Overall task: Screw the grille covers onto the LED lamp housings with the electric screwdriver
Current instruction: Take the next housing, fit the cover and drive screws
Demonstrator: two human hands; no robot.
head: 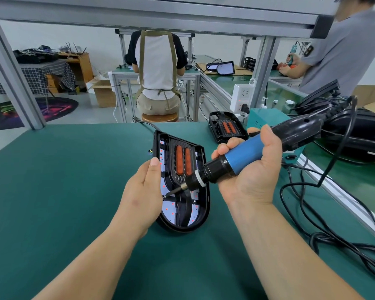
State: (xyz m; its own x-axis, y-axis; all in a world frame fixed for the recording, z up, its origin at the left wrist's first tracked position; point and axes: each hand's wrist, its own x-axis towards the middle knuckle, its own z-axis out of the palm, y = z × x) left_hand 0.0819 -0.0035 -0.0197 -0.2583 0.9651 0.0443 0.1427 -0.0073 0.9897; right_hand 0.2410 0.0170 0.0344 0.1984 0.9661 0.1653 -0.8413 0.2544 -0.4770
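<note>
A black LED lamp housing [204, 204] is tilted up off the green table in the middle of the view. My left hand [143, 195] grips its left edge, thumb on the rim. Inside sit white LED strips and a black grille cover [183, 162] with two orange lenses. My right hand [253, 167] holds the blue and black electric screwdriver [243, 156] pointing left and down. Its bit tip touches a screw [164, 196] at the cover's lower left.
A second lamp housing [226, 126] lies at the table's far side beside a teal power box [266, 118]. Black cables [333, 234] coil on the right. More black housings [355, 131] are stacked at far right. Two people work at benches beyond.
</note>
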